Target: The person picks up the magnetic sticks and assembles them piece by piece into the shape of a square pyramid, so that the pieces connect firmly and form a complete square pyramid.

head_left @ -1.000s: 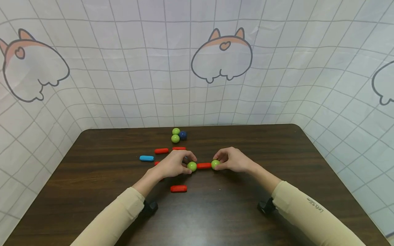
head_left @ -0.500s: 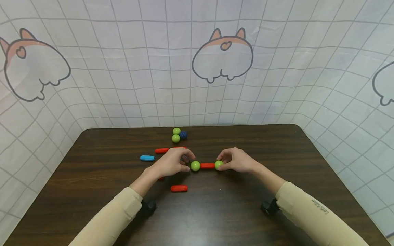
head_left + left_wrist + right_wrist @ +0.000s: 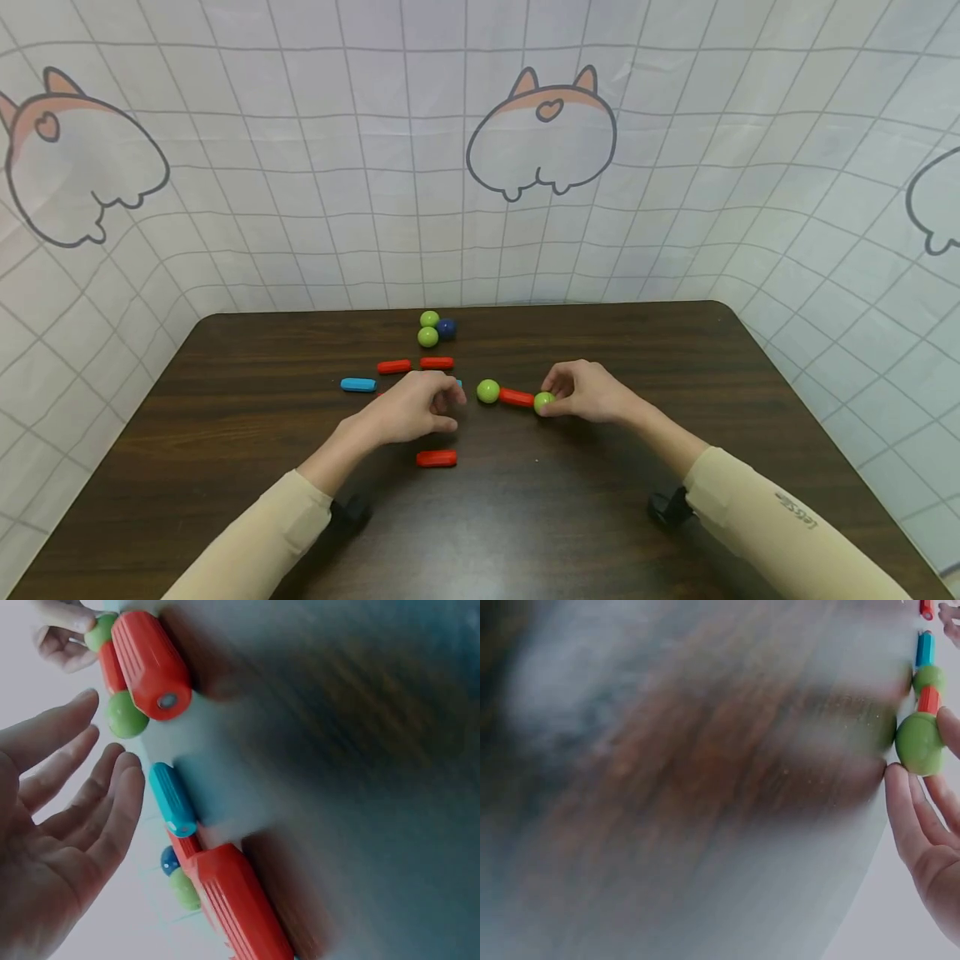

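Observation:
My right hand [image 3: 588,393] pinches a green ball [image 3: 544,404] at the right end of a joined piece. A red ridged rod [image 3: 517,397] links it to a second green ball [image 3: 488,391]; this piece lies slanted on the table, its left end farther back. My left hand [image 3: 412,408] holds nothing, fingers loosely bent, left of the second ball. In the left wrist view that hand [image 3: 67,802] shows a gap between thumb and fingers. Near it lie a red rod [image 3: 437,459] in front and a blue rod [image 3: 172,799], mostly hidden by the hand in the head view.
Behind the left hand lie two red rods [image 3: 437,363] and a light blue rod [image 3: 358,385]. Farther back, two green balls [image 3: 428,337] and a dark blue ball [image 3: 446,329] sit together near the far edge of the dark wooden table [image 3: 637,342]. A patterned curtain [image 3: 337,167] hangs behind.
My left hand has let go of the left green ball and drawn back left. The joined piece has shifted right with my right hand, its left end swinging toward the back.

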A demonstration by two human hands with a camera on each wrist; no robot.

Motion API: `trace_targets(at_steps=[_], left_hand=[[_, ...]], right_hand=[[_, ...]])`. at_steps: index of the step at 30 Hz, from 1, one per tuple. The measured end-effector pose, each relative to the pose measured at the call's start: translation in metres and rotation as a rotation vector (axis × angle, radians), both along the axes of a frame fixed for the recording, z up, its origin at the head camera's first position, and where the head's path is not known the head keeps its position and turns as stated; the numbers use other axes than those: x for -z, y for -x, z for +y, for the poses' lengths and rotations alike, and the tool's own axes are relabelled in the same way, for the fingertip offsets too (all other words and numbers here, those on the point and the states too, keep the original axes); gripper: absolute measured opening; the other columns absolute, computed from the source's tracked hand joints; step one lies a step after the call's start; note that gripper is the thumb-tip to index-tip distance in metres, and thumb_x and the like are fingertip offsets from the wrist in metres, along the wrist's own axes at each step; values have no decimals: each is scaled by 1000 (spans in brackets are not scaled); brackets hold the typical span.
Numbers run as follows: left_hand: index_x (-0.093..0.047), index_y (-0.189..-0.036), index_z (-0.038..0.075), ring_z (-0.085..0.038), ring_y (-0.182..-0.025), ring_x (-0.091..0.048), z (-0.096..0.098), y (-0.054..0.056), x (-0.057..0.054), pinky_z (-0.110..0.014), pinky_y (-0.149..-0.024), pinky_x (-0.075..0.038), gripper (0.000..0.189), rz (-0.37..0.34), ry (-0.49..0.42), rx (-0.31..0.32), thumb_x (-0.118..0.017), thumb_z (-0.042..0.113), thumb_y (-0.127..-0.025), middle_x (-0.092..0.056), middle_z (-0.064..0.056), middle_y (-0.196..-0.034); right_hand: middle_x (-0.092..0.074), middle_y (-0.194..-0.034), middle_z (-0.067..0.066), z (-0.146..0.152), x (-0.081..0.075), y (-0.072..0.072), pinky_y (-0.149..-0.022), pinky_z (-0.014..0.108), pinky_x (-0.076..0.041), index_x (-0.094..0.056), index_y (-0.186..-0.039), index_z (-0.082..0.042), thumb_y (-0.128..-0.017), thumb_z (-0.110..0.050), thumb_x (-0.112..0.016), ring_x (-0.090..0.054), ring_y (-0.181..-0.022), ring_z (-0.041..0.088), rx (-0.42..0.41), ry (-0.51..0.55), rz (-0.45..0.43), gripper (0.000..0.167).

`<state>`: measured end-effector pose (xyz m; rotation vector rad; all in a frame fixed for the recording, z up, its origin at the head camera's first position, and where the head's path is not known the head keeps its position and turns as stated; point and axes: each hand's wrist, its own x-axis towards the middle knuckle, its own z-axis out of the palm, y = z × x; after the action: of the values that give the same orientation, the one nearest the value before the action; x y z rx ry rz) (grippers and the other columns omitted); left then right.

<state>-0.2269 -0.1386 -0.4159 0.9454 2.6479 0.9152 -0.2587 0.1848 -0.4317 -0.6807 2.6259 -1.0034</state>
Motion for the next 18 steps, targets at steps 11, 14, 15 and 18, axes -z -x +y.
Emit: trace_targets(at_steps=[11,14,15,18], left_hand=[[-69,-106,10,-18,-86,-56,-8,-17,-3,-35,-75,-49,24,-87,116,67,-84,16,-88,-62,-1,-91],[-69,-106,11,-20,-88,-58,-11,-19,-1,-35,-77,-50,24,-100,137,79,-84,16,-88,-63,0,-94],[-69,-106,11,-19,-88,-58,-11,-20,-1,-35,-78,-50,24,-105,141,82,-84,16,-88,-63,1,-94],[-69,-104,11,-18,-87,-59,-12,-21,0,-33,-77,-51,25,-116,145,95,-85,15,-86,-63,2,-94]], right_hand=[[-68,-88,-4,5,0,-8,-75,32,-54,-67,-95,-10,-83,-29,-89,-65,-84,14,-15,-17,30,31],[-68,-89,-4,6,-1,-9,-76,31,-55,-67,-98,-9,-83,-30,-88,-65,-84,14,-29,-14,35,34],[-68,-90,-3,5,-1,-9,-76,31,-55,-67,-100,-7,-84,-31,-88,-65,-85,14,-32,-10,39,35],[-68,-91,-3,3,-2,-6,-75,32,-54,-67,-104,-5,-88,-32,-84,-64,-84,14,-28,-3,57,36]])
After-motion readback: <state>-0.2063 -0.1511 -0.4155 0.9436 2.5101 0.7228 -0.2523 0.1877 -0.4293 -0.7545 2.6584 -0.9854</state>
